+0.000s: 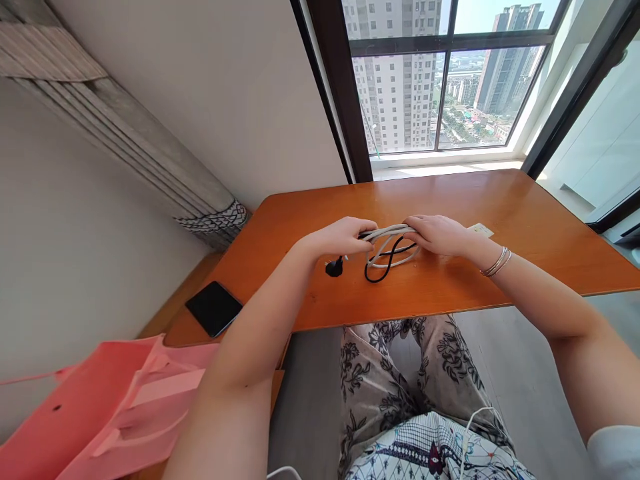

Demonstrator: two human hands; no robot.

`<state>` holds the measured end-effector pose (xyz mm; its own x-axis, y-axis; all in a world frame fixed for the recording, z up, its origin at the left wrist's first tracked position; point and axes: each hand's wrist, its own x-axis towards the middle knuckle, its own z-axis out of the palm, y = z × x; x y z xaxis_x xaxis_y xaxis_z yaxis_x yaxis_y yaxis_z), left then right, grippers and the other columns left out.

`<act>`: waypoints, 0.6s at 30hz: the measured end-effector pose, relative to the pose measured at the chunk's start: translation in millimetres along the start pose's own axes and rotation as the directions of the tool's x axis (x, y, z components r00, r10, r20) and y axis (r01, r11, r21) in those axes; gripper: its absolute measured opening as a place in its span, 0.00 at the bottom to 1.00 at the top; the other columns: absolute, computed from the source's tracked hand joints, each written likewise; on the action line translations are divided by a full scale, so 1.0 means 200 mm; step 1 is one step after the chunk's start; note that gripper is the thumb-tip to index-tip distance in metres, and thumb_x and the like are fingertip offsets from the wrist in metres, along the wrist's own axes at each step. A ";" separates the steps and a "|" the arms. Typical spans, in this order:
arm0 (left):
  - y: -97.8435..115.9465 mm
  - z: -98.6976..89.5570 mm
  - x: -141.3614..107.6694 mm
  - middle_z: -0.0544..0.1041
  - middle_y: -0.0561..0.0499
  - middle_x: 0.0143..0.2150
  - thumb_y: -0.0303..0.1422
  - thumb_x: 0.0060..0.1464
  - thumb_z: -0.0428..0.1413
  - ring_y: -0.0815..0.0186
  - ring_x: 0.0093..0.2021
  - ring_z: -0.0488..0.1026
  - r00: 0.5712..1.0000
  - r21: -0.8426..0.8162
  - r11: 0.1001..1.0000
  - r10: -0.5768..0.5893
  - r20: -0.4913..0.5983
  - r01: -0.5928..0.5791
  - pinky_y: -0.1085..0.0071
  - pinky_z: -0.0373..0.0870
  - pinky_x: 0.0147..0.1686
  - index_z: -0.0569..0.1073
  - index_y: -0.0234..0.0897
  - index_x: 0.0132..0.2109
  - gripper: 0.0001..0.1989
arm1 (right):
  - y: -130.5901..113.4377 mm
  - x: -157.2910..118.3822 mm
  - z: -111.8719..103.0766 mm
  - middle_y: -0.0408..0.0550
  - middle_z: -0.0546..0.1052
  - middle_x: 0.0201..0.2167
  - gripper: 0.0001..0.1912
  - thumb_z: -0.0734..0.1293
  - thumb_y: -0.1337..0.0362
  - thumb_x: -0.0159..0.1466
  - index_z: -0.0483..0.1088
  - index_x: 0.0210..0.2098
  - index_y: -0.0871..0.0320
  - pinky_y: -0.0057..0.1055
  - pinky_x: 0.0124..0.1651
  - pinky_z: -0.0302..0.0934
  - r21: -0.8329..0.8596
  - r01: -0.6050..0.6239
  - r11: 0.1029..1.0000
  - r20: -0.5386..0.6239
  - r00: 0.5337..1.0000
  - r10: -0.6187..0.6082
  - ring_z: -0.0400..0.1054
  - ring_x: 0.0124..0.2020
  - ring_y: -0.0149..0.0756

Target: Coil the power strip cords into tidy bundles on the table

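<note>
Between the near and far edges of the tabletop (450, 200), the cables (390, 231) are grasped by left hand (347, 235) and right hand (436, 235); gathering is apparently underway, and the black loop (379, 281) would next need tucking in.

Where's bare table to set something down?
Far strip of the table, between cables and window; right end, past the white piece; far left corner, beyond the tablet. Crowded: middle, cables in left hand and right hand, plug just nearer.
</note>
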<state>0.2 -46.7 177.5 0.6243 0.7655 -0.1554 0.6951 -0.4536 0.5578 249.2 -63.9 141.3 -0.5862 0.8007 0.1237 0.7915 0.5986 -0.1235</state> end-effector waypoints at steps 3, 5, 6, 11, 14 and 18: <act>-0.01 0.00 0.00 0.72 0.54 0.28 0.36 0.44 0.57 0.64 0.29 0.69 1.000 -0.037 0.999 -0.005 0.027 0.006 0.70 0.63 0.28 0.71 0.40 0.32 0.07 | 0.00 0.00 0.01 0.55 0.79 0.46 0.17 0.55 0.53 0.77 0.68 0.50 0.58 0.34 0.39 0.55 -0.018 -0.029 0.999 0.000 1.000 0.029 0.74 0.42 0.44; 0.01 0.00 0.00 0.73 0.54 0.29 0.34 0.44 0.57 0.64 0.28 0.70 0.999 0.021 0.999 -0.031 0.010 0.031 0.69 0.63 0.29 0.71 0.40 0.33 0.06 | 0.00 0.01 0.01 0.55 0.79 0.46 0.17 0.55 0.54 0.77 0.68 0.50 0.58 0.34 0.39 0.55 -0.023 -0.042 0.999 0.006 0.999 0.043 0.74 0.42 0.44; 0.02 0.00 -0.01 0.73 0.54 0.28 0.32 0.44 0.56 0.64 0.27 0.69 0.999 0.077 0.996 -0.046 -0.010 0.046 0.69 0.62 0.28 0.71 0.40 0.33 0.05 | 0.00 0.01 0.01 0.56 0.79 0.46 0.17 0.55 0.54 0.77 0.68 0.49 0.58 0.34 0.39 0.55 -0.024 -0.047 0.999 0.009 0.999 0.047 0.74 0.42 0.44; 0.09 0.00 -0.02 0.72 0.51 0.25 0.29 0.45 0.58 0.61 0.28 0.69 0.975 0.353 0.931 -0.011 -0.222 0.091 0.68 0.58 0.29 0.68 0.40 0.27 0.05 | 0.01 0.01 0.02 0.56 0.80 0.46 0.17 0.55 0.54 0.77 0.69 0.49 0.59 0.33 0.40 0.57 -0.038 -0.055 0.998 0.005 0.998 0.055 0.75 0.42 0.44; 0.12 0.00 -0.04 0.71 0.51 0.24 0.30 0.45 0.60 0.59 0.30 0.72 0.961 0.321 0.936 -0.055 -0.272 0.145 0.68 0.60 0.30 0.69 0.40 0.26 0.06 | 0.00 0.01 0.03 0.57 0.79 0.50 0.18 0.55 0.54 0.77 0.68 0.53 0.59 0.34 0.42 0.59 -0.043 -0.064 0.997 -0.017 0.998 0.063 0.75 0.45 0.45; 0.10 0.02 -0.04 0.76 0.52 0.25 0.36 0.43 0.64 0.61 0.29 0.75 0.976 -0.071 0.983 -0.179 -0.125 0.171 0.69 0.65 0.29 0.73 0.39 0.27 0.08 | -0.04 0.00 0.04 0.59 0.76 0.56 0.20 0.54 0.56 0.77 0.66 0.59 0.60 0.35 0.44 0.61 -0.035 -0.145 0.989 -0.048 0.989 0.143 0.76 0.48 0.47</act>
<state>10.4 -64.5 187.1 0.4406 0.8851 -0.1496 0.7643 -0.2825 0.5797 240.3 -68.2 134.4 -0.4578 0.8760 0.1516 0.8736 0.4749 -0.1060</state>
